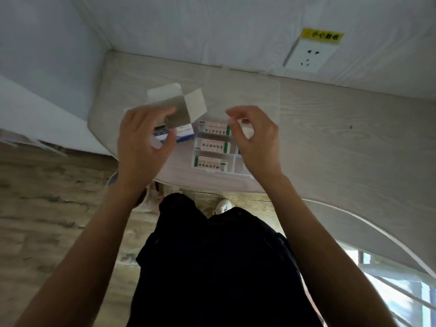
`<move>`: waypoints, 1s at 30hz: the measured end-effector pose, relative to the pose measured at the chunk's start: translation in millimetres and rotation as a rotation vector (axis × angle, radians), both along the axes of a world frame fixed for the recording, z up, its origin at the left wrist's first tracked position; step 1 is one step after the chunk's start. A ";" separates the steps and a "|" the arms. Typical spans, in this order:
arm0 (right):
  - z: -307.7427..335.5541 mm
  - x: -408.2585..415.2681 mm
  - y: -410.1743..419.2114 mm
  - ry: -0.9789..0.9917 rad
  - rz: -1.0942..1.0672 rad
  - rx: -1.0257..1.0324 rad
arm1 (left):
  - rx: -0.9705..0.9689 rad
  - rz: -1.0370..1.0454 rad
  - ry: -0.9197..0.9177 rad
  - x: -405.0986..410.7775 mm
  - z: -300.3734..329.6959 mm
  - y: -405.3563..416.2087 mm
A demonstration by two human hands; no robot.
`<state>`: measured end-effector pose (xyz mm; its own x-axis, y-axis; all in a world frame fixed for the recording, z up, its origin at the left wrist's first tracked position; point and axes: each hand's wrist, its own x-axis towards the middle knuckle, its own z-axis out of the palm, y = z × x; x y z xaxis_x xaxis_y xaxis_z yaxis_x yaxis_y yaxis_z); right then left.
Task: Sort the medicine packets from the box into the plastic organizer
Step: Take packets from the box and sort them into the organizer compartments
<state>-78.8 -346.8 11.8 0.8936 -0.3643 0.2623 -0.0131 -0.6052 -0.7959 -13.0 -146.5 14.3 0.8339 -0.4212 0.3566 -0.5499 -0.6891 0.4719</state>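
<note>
An open white and blue medicine box (185, 134), flaps raised, stands on the pale wood table (330, 149). My left hand (139, 142) curls round the box's left end, thumb across its front. Right of the box lies the clear plastic organizer (232, 162). One medicine packet lies in each of three stacked compartments: the top packet (213, 128), the middle packet (211, 145) and the bottom packet (209, 163). My right hand (257, 142) hovers over the organizer's right side, fingers loosely curled, thumb and forefinger close together by the top packet's right end. I see nothing in it.
The organizer's clear lid (259, 95) stands open behind it. A wall socket (304, 56) with a yellow warning label is on the wall at the back right. The table's near edge runs just below the organizer, with wood floor and my dark-clothed legs beneath.
</note>
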 end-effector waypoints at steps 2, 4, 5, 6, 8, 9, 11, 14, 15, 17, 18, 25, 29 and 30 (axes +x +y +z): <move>3.6 24.4 21.6 0.009 0.154 -0.060 | 0.147 0.073 0.144 18.6 -6.8 22.3; 5.3 48.3 38.0 0.083 0.293 -0.150 | 0.273 0.084 0.326 34.0 -16.1 31.4; 4.6 58.9 45.4 0.141 0.362 -0.211 | 0.320 0.076 0.400 39.7 -18.2 31.5; 4.3 69.0 53.2 0.223 0.422 -0.264 | 0.350 0.064 0.443 45.1 -20.8 30.8; 0.8 86.8 67.1 0.389 0.458 -0.384 | 0.342 0.060 0.444 50.0 -24.5 29.3; -2.1 90.9 70.4 0.441 0.442 -0.429 | 0.313 0.071 0.432 48.5 -27.1 27.8; -9.3 99.0 78.9 0.493 0.408 -0.469 | 0.242 0.078 0.400 48.1 -32.2 31.4; -20.3 101.4 86.4 0.508 0.431 -0.449 | 0.183 0.039 0.336 45.2 -43.3 37.9; -21.5 100.4 87.4 0.508 0.430 -0.420 | 0.183 0.022 0.313 44.7 -45.3 38.8; -22.0 100.4 88.2 0.511 0.408 -0.347 | 0.172 0.008 0.286 45.2 -47.5 39.8; -22.6 102.1 88.3 0.522 0.398 -0.334 | 0.165 0.002 0.279 46.1 -48.1 40.1; -28.9 110.5 92.6 0.577 0.356 -0.483 | 0.168 0.005 0.275 49.0 -47.2 39.3; -35.2 113.8 99.0 0.611 0.330 -0.472 | 0.169 -0.008 0.270 47.2 -46.9 37.1; -35.6 115.2 100.7 0.603 0.321 -0.476 | 0.167 -0.005 0.274 47.0 -47.2 37.2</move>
<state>36.4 -246.1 -23.8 0.9717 -0.0391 -0.2328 -0.1247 -0.9223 -0.3659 34.0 -109.2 -32.9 0.8871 -0.4595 0.0442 -0.4215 -0.7671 0.4837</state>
